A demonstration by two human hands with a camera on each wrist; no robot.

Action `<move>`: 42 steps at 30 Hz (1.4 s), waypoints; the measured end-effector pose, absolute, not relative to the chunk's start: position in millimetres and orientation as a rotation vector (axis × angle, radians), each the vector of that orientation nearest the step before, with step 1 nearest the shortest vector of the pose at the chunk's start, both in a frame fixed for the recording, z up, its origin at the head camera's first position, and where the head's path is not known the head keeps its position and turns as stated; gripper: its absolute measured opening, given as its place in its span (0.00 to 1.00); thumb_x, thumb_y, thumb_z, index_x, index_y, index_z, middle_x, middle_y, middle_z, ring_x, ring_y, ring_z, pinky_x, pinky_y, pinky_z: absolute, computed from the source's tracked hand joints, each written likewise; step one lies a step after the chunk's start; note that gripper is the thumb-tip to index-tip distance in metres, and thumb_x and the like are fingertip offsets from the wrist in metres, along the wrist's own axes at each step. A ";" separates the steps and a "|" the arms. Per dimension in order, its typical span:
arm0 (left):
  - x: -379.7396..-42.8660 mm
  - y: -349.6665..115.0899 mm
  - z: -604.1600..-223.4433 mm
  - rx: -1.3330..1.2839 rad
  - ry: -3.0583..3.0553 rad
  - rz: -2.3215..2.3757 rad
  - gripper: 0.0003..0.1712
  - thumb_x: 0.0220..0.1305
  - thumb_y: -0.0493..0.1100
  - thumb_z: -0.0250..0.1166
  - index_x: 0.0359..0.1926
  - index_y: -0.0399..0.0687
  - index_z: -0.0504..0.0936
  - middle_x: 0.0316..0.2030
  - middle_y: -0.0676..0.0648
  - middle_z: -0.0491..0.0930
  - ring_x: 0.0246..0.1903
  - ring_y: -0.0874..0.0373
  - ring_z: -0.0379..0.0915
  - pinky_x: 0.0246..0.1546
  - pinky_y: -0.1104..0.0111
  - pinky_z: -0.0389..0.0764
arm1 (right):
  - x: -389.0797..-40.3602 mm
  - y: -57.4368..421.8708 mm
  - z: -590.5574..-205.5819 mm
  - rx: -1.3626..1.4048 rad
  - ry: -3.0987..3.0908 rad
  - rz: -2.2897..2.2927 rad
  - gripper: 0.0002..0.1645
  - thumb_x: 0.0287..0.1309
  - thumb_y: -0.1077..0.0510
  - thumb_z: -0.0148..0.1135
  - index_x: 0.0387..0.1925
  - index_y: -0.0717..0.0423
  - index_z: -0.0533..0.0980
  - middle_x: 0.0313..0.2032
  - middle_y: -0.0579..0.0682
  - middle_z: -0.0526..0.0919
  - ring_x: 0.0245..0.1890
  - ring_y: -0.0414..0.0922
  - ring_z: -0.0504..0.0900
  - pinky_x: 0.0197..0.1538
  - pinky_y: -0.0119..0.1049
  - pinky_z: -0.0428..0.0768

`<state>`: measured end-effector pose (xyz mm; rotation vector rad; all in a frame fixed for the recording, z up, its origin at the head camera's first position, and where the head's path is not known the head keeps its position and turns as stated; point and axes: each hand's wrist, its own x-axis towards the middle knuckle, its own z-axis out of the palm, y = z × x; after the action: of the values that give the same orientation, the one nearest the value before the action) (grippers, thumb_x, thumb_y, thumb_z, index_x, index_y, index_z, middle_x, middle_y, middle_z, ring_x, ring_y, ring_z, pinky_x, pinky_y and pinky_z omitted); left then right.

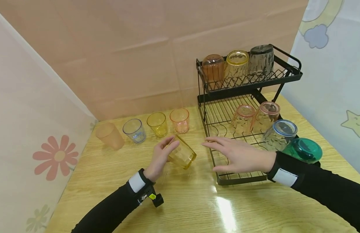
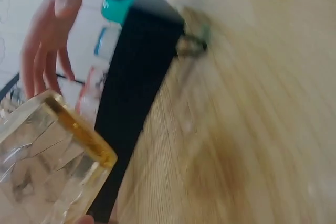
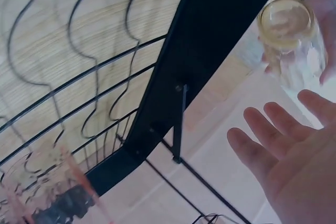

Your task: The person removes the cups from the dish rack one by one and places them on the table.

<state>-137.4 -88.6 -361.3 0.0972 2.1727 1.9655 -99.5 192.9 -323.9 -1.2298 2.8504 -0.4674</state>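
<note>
My left hand [image 1: 159,159] grips a yellow glass [image 1: 182,154] near its rim, thumb on one side and fingers round the other. The glass is tilted, its base towards the lower right; in the left wrist view its thick amber base [image 2: 84,132] shows close up. My right hand [image 1: 241,156] reaches over the front left of the black dish rack [image 1: 241,179], fingers spread and pointing at the glass. It holds nothing. In the right wrist view a gap lies between the fingertips [image 3: 236,137] and the glass [image 3: 294,61].
An orange cup [image 1: 110,136], a blue-rimmed glass [image 1: 134,131], a yellow glass [image 1: 157,124] and a pink glass [image 1: 180,120] stand along the back left. Upside-down glasses fill the rack's right side, including a green one [image 1: 303,150]; three more, one grey [image 1: 261,61], sit on its upper tier.
</note>
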 end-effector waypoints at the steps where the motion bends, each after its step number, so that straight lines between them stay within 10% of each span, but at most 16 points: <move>1: -138.4 -93.5 -362.6 0.113 2.210 1.950 0.33 0.66 0.49 0.63 0.66 0.38 0.69 0.66 0.40 0.65 0.66 0.45 0.56 0.61 0.50 0.63 | -100.3 194.4 -323.8 -1.233 2.856 -0.460 0.50 0.60 0.28 0.54 0.73 0.51 0.57 0.71 0.55 0.59 0.65 0.57 0.66 0.60 0.57 0.69; 11: -142.8 -142.3 -369.5 0.147 2.535 1.671 0.35 0.60 0.50 0.69 0.65 0.42 0.71 0.58 0.39 0.71 0.47 0.47 0.76 0.42 0.64 0.75 | -107.5 205.2 -321.1 -1.297 2.878 -0.294 0.49 0.58 0.31 0.59 0.73 0.51 0.60 0.70 0.57 0.59 0.66 0.58 0.63 0.62 0.58 0.66; 42: -149.7 -289.4 -385.8 -0.278 3.255 1.005 0.47 0.58 0.60 0.69 0.67 0.34 0.64 0.57 0.33 0.67 0.52 0.37 0.69 0.40 0.46 0.72 | -131.9 243.0 -301.0 -1.082 3.016 -0.022 0.51 0.58 0.26 0.54 0.72 0.52 0.60 0.68 0.62 0.61 0.67 0.62 0.60 0.63 0.62 0.61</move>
<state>-149.7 -289.4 -385.8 -0.2776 3.2554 1.0050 -131.9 243.0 -301.0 -1.0816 3.0164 -0.0222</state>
